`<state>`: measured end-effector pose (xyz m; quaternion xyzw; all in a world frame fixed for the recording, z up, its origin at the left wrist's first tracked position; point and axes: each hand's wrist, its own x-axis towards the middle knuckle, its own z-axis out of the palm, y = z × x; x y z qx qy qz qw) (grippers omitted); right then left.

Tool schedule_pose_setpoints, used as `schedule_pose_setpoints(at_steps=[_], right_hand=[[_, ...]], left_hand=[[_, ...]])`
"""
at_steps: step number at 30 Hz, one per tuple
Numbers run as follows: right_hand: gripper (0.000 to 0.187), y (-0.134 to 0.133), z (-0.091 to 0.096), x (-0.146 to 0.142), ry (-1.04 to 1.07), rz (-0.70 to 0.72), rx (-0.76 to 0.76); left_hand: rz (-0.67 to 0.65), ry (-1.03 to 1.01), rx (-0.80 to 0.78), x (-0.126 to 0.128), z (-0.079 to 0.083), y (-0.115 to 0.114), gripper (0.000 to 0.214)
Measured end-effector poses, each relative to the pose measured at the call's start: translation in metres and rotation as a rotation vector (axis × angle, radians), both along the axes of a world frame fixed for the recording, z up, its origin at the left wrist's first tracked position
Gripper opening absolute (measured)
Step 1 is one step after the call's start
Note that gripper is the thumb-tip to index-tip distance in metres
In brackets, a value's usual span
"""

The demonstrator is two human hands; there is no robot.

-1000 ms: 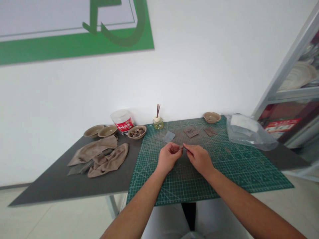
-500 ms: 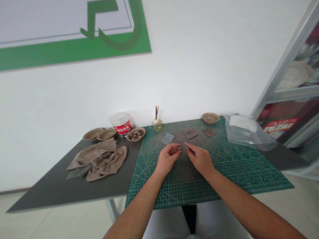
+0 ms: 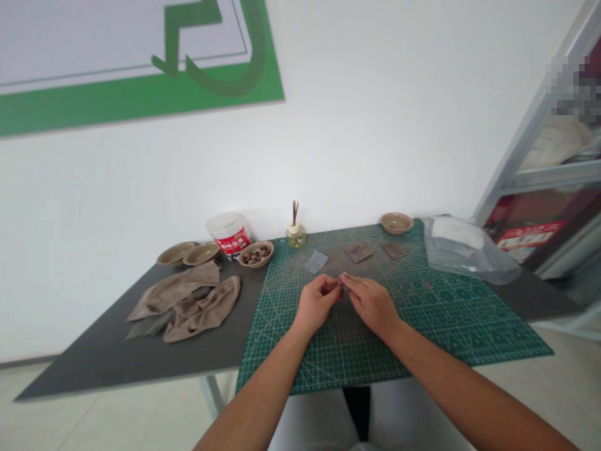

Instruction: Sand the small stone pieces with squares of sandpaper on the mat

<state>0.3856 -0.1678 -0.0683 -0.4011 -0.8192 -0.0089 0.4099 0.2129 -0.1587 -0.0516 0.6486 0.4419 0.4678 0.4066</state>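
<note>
Over the green cutting mat [image 3: 291, 332], my left hand [image 3: 315, 304] is closed in a pinch. My right hand [image 3: 374, 305] meets it, its fingers pressed together and their tips touching the left fingertips. Whatever small piece lies between them is too hidden to name. Just beyond the hands on the mat lie a pale grey square sheet [image 3: 316, 262], a brown square piece with dark marks [image 3: 357, 252] and a smaller brown piece [image 3: 394, 250].
A bowl of small brown pieces [image 3: 256, 254], a red-labelled plastic tub [image 3: 230, 235] and a reed diffuser [image 3: 295, 234] stand along the wall. Brown cloths [image 3: 201, 313] lie left. At right are a small bowl [image 3: 397, 223] and a clear plastic bag [image 3: 469, 250].
My right hand has moved left, so its fingertips now touch those of my left hand; before, a gap lay between them. My left hand has barely moved.
</note>
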Motion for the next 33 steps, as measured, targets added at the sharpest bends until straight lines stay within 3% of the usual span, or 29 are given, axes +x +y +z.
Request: schedule_pose_setpoints(at_steps=[12, 20, 24, 29, 33], right_hand=[[0.044, -0.0005, 0.0016, 0.0, -0.025, 0.088, 0.053], [0.036, 0.006, 0.0008, 0.0022, 0.212, -0.146, -0.179], [0.037, 0.0032, 0.0027, 0.0015, 0.239, -0.079, -0.141], [0.043, 0.001, 0.006, 0.0003, 0.066, 0.093, -0.034], [0.041, 0.0003, 0.009, 0.0005, 0.098, 0.007, -0.043]], left_hand=[[0.004, -0.071, 0.016, -0.0018, 0.0009, -0.0031, 0.014], [0.014, -0.202, 0.008, 0.0037, 0.0046, -0.0031, 0.017], [-0.03, -0.181, -0.001, 0.0058, 0.0009, -0.0009, 0.018], [-0.034, -0.1, 0.026, 0.0021, -0.0004, 0.0005, 0.019], [-0.037, -0.069, 0.044, -0.0006, 0.0015, -0.0011, 0.016]])
